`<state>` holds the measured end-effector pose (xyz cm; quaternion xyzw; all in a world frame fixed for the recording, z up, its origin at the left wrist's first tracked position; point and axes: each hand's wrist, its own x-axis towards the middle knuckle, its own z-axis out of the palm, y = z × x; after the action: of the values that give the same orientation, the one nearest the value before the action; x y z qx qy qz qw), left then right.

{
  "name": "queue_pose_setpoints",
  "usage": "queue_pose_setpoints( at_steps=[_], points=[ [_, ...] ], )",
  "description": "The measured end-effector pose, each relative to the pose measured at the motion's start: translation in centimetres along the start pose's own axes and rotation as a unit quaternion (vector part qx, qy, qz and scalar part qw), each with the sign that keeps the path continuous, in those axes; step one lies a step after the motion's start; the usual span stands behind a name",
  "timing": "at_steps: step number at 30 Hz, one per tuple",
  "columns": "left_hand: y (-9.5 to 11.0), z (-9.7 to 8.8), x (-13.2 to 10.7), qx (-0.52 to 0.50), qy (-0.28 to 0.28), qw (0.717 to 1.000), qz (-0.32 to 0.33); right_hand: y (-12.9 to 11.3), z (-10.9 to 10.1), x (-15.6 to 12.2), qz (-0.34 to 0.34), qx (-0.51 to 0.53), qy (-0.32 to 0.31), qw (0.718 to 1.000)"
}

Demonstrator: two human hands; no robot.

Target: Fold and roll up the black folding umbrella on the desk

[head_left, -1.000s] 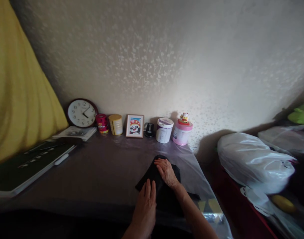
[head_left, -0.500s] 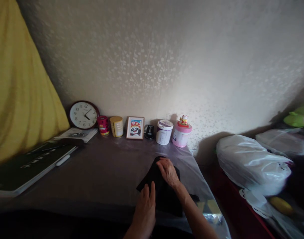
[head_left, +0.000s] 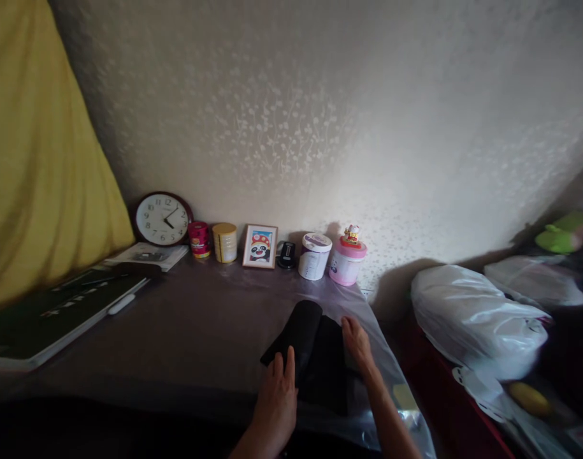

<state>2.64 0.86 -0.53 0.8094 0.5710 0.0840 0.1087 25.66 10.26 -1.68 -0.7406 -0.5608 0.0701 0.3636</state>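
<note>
A piece of black cloth lies on the covered table in front of me, with a raised, rounded fold running along its left part. My left hand rests on the cloth's lower left side, fingers stretched out and slightly apart. At the cloth's upper right edge, my right hand is closed in a pinch, thumb and fingertips together at the border. How much fabric sits between those fingertips is hard to see.
Along the wall stand a clock, a red can, a yellow can, a framed panda picture, a white tub and a pink tub. A green book lies left; plastic bags sit right.
My right hand has moved off the middle of the cloth to its right edge, uncovering the rounded fold. My left hand stays in nearly the same place.
</note>
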Motion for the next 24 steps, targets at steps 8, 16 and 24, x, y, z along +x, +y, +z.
queue_pose_setpoints(
  at_steps=[8,16,24],
  points=[
    [-0.9,0.0,-0.4,-0.045,0.017,0.999,0.019,0.9,-1.5,-4.0,0.115,0.151,-0.099,0.977],
    [-0.7,-0.6,-0.5,-0.047,-0.015,0.999,0.001,-1.3,-1.1,-3.9,0.073,0.059,-0.03,0.995],
    [-0.7,0.3,-0.3,-0.062,0.005,0.998,-0.003,-1.9,-0.9,-3.6,0.034,0.113,-0.023,0.993]
  ],
)
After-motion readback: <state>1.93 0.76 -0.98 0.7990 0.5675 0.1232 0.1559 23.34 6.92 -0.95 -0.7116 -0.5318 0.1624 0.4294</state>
